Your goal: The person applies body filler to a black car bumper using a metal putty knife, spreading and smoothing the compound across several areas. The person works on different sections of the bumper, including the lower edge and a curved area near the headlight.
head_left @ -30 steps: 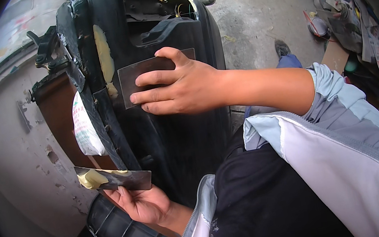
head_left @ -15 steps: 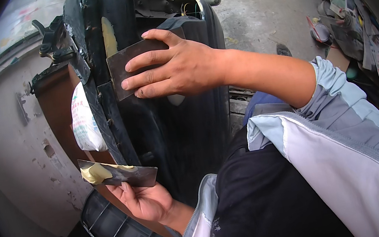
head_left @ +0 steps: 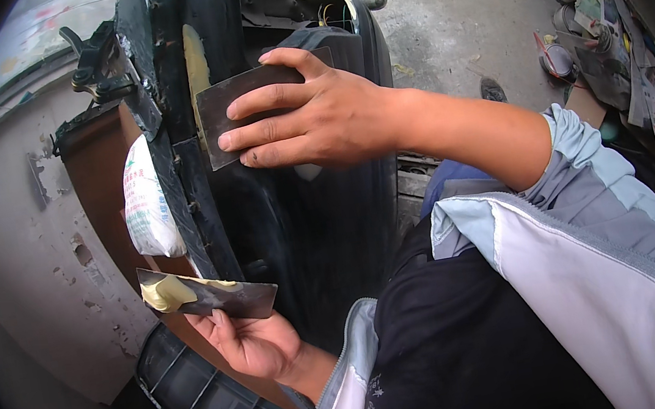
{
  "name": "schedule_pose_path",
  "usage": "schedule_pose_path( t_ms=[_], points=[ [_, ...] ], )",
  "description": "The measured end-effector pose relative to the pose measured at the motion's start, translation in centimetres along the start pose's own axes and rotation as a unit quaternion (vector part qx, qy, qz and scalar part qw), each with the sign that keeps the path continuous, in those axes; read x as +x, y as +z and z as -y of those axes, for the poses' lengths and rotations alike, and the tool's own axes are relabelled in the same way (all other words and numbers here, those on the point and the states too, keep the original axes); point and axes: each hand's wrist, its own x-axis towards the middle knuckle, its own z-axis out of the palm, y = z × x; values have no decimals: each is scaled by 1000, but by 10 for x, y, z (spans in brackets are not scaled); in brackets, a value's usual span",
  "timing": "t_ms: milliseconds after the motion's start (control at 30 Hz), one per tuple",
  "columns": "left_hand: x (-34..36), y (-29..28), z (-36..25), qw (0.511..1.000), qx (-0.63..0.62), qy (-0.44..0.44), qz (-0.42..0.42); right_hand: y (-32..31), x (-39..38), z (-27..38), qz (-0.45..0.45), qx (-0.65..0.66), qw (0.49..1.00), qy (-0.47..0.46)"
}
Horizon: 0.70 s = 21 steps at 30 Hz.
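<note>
My right hand (head_left: 313, 112) is pressed over a thin flat metal scraper plate (head_left: 213, 107), fingers along its face. The plate lies against a large dark bumper-like panel (head_left: 320, 214) standing in front of me. A streak of yellowish putty (head_left: 195, 61) shows on the panel just beyond the plate's left corner. Lower left, my left hand (head_left: 257, 346) grips a second scraper plate (head_left: 250, 298) by its lower edge, thumb on the near side. A lump of yellow putty (head_left: 168, 295) sits on that plate's left end.
A white printed bag (head_left: 148, 207) is wedged behind the panel, beside a brown board (head_left: 95, 173). A black clamp-like bracket (head_left: 98, 65) juts out at the upper left. Below lies a black ribbed frame (head_left: 204, 395). Papers and cans (head_left: 557, 58) are piled at the right.
The view has shifted slightly. My right hand and its scraper plate have slid a little to the right on the panel. My left hand keeps its hold on the putty-loaded plate.
</note>
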Motion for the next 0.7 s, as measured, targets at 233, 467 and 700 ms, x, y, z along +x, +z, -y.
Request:
schedule_pose_path(
  t_ms=[233,467,700],
  points=[
    [-1,0,1,1000,-5,-5,7,3,5,-6,18,-12,1000,-13],
    [3,1,3,1000,-3,-2,0,7,-22,-4,17,25,999,38],
    [8,7,6,1000,5,-5,3,4,-17,17,-27,-5,998,65]
  ],
)
